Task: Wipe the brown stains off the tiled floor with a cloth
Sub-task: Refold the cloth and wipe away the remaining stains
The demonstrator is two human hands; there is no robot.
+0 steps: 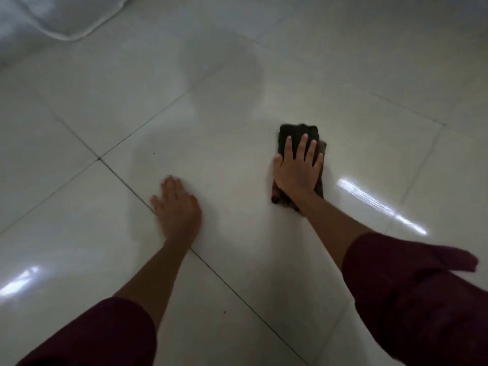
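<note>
A dark folded cloth [295, 134] lies on the glossy white tiled floor [237, 165], right of centre. My right hand [297, 170] presses flat on it with straight, spread fingers; the cloth shows past the fingertips and beside the wrist. My left hand [178, 204] rests flat on the bare floor to the left, next to a dark grout line, fingers straight. A tiny brown speck [153, 153] sits on the tile ahead of my left hand, and another small dark speck [224, 312] lies near my left forearm. No large brown stain is plain in this dim, blurred view.
A white fabric object with a rounded hem [60, 25] lies at the top left on the floor. Dark grout lines cross at the left [99, 158]. Bright light reflections streak the tile at the right [380, 204] and lower left. Dark red sleeves cover both my forearms.
</note>
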